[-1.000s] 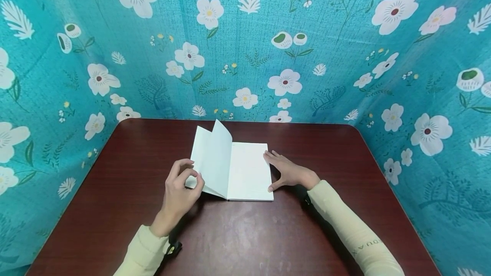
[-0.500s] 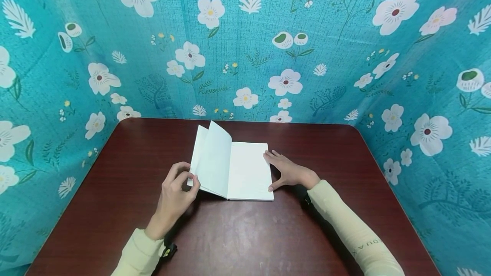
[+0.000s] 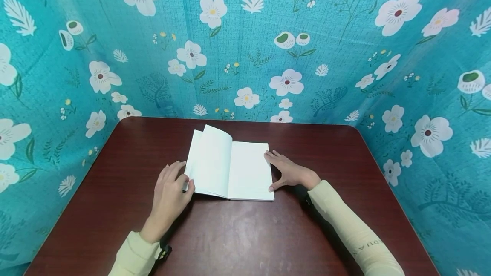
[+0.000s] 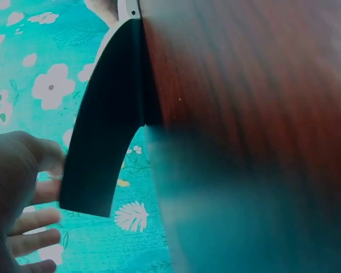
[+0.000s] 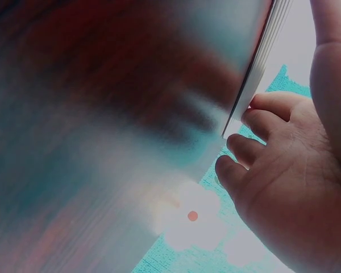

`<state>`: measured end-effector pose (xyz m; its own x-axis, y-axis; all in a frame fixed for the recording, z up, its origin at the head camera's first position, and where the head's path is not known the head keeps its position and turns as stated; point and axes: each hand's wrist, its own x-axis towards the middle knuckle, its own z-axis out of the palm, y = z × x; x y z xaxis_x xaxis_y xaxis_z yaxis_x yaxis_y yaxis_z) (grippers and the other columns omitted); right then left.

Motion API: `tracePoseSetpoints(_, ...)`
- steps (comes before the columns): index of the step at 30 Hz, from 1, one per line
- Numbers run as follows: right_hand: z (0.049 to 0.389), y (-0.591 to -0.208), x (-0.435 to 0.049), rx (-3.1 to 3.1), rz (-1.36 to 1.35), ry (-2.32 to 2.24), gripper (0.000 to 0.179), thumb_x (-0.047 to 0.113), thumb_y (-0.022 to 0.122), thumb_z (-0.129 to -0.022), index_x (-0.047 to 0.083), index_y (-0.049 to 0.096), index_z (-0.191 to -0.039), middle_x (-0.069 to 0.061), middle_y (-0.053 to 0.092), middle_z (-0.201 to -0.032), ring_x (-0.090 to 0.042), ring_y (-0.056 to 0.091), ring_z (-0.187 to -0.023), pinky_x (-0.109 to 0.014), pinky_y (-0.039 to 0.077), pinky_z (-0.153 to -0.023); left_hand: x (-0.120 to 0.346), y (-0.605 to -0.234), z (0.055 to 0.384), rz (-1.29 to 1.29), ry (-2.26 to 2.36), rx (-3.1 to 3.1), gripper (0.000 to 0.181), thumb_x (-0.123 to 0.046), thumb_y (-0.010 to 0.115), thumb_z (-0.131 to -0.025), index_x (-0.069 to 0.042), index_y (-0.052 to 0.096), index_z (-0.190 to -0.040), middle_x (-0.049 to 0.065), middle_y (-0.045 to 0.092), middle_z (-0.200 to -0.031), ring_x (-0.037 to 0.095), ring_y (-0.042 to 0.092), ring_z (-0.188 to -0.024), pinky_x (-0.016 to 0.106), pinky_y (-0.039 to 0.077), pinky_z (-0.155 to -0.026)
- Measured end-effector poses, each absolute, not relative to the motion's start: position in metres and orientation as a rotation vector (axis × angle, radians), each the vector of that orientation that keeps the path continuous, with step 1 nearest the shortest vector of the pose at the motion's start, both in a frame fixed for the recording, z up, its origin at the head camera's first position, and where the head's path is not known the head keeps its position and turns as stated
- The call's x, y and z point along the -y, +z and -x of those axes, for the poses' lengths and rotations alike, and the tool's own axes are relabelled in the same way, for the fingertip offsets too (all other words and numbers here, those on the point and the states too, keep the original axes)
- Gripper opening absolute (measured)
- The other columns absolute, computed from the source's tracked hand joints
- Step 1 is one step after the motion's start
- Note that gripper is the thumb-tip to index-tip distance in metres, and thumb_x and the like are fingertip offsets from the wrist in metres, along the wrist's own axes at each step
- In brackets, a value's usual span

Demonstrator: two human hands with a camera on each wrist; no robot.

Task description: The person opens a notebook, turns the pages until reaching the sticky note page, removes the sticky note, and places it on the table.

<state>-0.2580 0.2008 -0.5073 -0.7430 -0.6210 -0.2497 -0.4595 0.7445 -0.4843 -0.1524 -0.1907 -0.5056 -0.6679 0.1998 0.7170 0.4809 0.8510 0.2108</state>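
An open notebook (image 3: 250,171) with white pages lies on the table. Its left side is raised at a slant, and a curved leaf (image 3: 215,156) stands up from the spine. Thumb and index finger of my left hand (image 3: 168,191) pinch the outer left edge of that raised side. From below, the left wrist view shows the dark outside of the notebook's cover (image 4: 99,142) bent up, with the fingertips at its edge. My right hand (image 3: 291,171) rests with spread fingers along the right page edge; in the right wrist view the fingertips meet the page block (image 5: 261,62).
The reddish-brown wooden table (image 3: 238,242) has rounded far corners. A turquoise flowered cloth (image 3: 230,54) hangs behind it and along both sides. A dark band (image 3: 165,252) sits at the left wrist, by the pale sleeve.
My left hand has moved left and lowered the notebook's left side closer to the table. The standing leaf has tipped further left. My right hand stays in place.
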Motion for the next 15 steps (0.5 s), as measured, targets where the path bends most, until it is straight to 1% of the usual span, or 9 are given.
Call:
tracePoseSetpoints(4,0.2585,-0.5073,-0.2010,-2.552,0.813,-0.550,0.125,0.054,0.087,-0.074,0.002,0.015,-0.162,-0.015,0.012,-0.170,-0.040,0.003,-0.157,-0.061,0.015,-0.123,0.1915,-0.5077,0.1523,0.468,-0.397,2.403,0.018,-0.003,0.078,-0.073,0.000,0.062,-0.063,0.027,0.068,-0.117,0.048,0.060,-0.117,0.064,0.044,-0.101)
tracePoseSetpoints(11,0.2582,-0.5077,-0.2020,-2.549,0.824,-0.554,0.125,0.052,0.087,-0.074,0.001,0.014,-0.162,-0.015,0.011,-0.170,-0.040,0.003,-0.157,-0.061,0.015,-0.123,0.1906,-0.5068,0.1514,0.329,-0.319,2.627,0.028,-0.011,0.081,-0.077,-0.006,0.059,-0.060,0.029,0.065,-0.124,0.048,0.055,-0.125,0.065,0.041,-0.105)
tracePoseSetpoints(15,0.2581,-0.5069,-0.2017,-2.544,0.829,-0.561,0.124,0.051,0.087,-0.075,0.002,0.014,-0.162,-0.015,0.011,-0.171,-0.040,0.002,-0.157,-0.061,0.016,-0.123,0.1898,-0.5067,0.1500,0.274,-0.322,2.699,0.033,-0.010,0.079,-0.078,-0.007,0.055,-0.056,0.032,0.063,-0.124,0.050,0.054,-0.124,0.066,0.041,-0.104)
